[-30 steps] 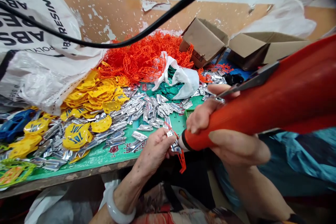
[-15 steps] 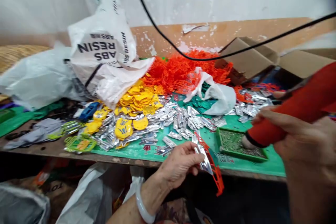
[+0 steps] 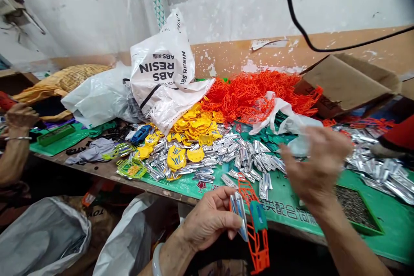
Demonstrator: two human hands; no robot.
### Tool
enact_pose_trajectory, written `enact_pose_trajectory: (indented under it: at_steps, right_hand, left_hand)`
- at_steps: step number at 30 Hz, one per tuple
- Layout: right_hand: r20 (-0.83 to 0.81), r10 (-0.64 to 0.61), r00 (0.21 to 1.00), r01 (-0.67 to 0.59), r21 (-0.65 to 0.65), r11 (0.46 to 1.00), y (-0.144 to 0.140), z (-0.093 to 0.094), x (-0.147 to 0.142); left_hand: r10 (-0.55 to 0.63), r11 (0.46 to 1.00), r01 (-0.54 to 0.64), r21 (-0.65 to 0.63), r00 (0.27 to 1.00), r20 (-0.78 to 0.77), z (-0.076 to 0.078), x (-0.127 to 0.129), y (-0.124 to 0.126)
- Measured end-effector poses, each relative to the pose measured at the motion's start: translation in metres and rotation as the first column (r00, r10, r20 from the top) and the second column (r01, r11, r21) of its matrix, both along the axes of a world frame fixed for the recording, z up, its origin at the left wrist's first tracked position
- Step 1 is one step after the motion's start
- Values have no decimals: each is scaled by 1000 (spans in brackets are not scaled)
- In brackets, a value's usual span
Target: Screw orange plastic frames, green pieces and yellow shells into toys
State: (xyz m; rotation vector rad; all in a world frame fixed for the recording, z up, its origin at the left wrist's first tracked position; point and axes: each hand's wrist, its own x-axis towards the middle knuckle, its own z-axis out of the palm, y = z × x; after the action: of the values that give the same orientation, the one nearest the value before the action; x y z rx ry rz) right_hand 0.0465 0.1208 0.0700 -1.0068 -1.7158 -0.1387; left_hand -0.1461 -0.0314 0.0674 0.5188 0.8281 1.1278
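My left hand (image 3: 210,217) pinches a silver plastic part (image 3: 238,215) together with a long orange plastic frame (image 3: 258,248). A small green plastic piece (image 3: 258,215) sits on that frame. Smeared by motion, my right hand (image 3: 317,166) hovers above the bench between the silver parts and a green tray of small screws (image 3: 357,209); whether it holds anything does not show. At the right edge, apart from this hand, is a red electric screwdriver (image 3: 399,138), only partly in view. A heap of silver parts (image 3: 255,159) lies just beyond my left hand.
Piles of yellow parts (image 3: 194,127), orange frames (image 3: 252,95) and green pieces (image 3: 274,131) cover the bench. A white resin bag (image 3: 161,73) and a cardboard box (image 3: 352,82) stand behind. At far left a co-worker's hand (image 3: 21,118) grips a red tool. A black cable (image 3: 300,30) hangs overhead.
My right hand has let go of the screwdriver and moved left over the bench. A green piece now shows on the orange frame. The view has swung, bringing a co-worker's hands in at left.
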Motion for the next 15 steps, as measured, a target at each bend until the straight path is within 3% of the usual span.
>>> enact_pose_trajectory:
  at_steps: [2, 3, 6, 8, 11, 15]
  right_hand:
    - [266, 244, 933, -227, -91, 970, 9, -11, -48]
    - [414, 365, 834, -307, -202, 930, 14, -18, -71]
    - [559, 536, 633, -416, -338, 844, 24, -36, -126]
    - [584, 594, 554, -444, -396, 804, 26, -45, -151]
    - [565, 663, 490, -458, -480, 748, 27, -54, -172]
    - [445, 737, 509, -477, -567, 672, 28, -61, -180]
  left_hand:
    - [27, 999, -26, 26, 999, -27, 0, -5, -4]
    - [44, 998, -43, 39, 998, -43, -1, -7, -5]
    - [140, 989, -135, 54, 984, -108, -2, -14, -6]
    - [211, 977, -205, 54, 963, -165, -4, -18, -6]
    - [280, 960, -273, 64, 927, -251, -8, -25, -5]
    - [277, 961, -273, 55, 921, -274, -12, -31, -5]
